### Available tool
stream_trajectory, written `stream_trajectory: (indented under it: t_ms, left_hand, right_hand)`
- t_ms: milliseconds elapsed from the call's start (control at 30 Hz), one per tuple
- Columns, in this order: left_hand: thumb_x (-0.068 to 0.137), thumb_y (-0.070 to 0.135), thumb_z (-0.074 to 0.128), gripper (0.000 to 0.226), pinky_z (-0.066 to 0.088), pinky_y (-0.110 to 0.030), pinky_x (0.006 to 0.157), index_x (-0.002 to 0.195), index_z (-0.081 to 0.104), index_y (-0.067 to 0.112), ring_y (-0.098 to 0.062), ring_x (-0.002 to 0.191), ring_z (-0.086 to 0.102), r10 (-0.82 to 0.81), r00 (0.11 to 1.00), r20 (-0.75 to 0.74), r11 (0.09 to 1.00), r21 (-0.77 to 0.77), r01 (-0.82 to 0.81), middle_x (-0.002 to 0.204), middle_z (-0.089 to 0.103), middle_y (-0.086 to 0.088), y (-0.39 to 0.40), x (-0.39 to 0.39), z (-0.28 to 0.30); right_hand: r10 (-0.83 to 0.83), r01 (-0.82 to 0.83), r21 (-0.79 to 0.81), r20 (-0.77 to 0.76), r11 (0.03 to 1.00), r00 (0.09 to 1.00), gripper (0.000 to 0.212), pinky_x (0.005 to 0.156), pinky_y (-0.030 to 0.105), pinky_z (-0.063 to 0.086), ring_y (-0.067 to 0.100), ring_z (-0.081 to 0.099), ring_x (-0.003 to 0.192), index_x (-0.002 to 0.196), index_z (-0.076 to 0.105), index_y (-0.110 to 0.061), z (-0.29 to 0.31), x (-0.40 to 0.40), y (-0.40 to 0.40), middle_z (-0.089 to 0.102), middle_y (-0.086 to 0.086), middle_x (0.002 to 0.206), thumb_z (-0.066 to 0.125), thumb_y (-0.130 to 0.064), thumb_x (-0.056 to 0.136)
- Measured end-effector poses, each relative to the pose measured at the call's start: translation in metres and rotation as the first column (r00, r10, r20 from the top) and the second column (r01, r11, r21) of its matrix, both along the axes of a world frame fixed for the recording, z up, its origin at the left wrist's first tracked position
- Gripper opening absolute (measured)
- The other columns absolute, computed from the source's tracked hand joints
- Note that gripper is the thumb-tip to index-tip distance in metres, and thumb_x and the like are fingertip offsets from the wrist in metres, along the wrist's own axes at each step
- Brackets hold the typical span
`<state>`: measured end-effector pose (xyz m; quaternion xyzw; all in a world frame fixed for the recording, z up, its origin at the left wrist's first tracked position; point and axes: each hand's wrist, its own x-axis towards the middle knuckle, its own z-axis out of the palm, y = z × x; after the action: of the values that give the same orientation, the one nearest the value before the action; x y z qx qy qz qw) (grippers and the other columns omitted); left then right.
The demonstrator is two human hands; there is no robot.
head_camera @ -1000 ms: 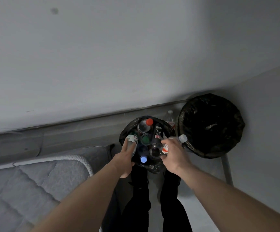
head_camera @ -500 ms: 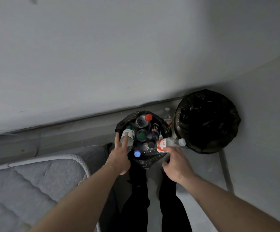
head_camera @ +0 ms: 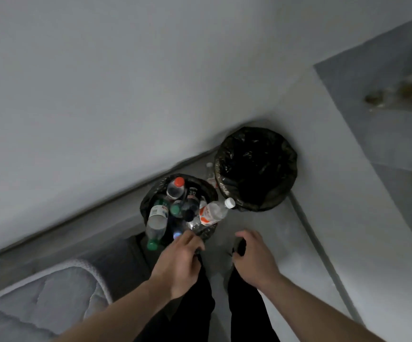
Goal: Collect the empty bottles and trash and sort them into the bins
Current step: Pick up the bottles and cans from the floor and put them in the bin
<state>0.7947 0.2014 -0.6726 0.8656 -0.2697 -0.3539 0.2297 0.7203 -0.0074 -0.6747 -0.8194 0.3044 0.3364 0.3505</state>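
A large round bin lined with crinkled black plastic (head_camera: 255,169) stands beside a smaller black-lined bin (head_camera: 155,193) crammed with clear plastic bottles. The orange-labelled white-capped bottle (head_camera: 212,213) now lies across its rim, released. Both hands have withdrawn: left hand (head_camera: 179,264) and right hand (head_camera: 254,257), fingers loosely curled, holding nothing.

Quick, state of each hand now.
Left hand: fingers loosely curled, holding nothing, beside the small bin.
Right hand: loosely curled, empty.
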Motion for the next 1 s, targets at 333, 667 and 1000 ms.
stream_trajectory:
  t_ms: [333,667,1000]
  left_hand:
    - [0.089,0.024,0.056,0.040,0.047,-0.044,0.105,0.127,0.057,0.013,-0.029,0.127,0.045,-0.328,0.926,-0.186,0.848,0.373,0.376,0.136,0.039,-0.006,-0.082,-0.041,-0.089]
    - [0.093,0.036,0.058,0.054,0.040,-0.044,0.112,0.142,0.048,0.014,-0.034,0.134,0.042,-0.423,0.894,-0.148,0.749,0.497,0.437,0.147,0.036,-0.010,-0.134,-0.046,-0.224]
    - [0.086,0.044,0.062,0.060,0.046,-0.030,0.095,0.140,0.053,0.019,-0.025,0.127,0.056,-0.326,0.937,-0.124,0.781,0.522,0.341,0.145,0.055,-0.006,-0.108,-0.024,-0.180]
  right_hand:
    - [-0.128,0.126,-0.063,-0.024,0.990,0.992,0.057,0.102,0.030,0.045,0.021,0.055,0.124,0.142,0.045,-0.024,-0.055,-0.088,-0.055,0.038,0.000,0.149,0.065,-0.023,0.088]
    - [-0.113,0.112,-0.102,0.001,0.988,0.994,0.074,0.108,0.035,0.042,0.030,0.049,0.129,0.153,0.033,-0.022,-0.201,-0.127,-0.074,0.028,0.008,0.157,0.066,-0.029,0.087]
    - [-0.135,0.198,-0.251,0.245,0.947,0.960,0.053,0.110,0.033,0.041,0.027,0.051,0.133,0.141,0.051,-0.020,-0.127,-0.104,-0.088,0.052,0.010,0.144,0.060,-0.027,0.089]
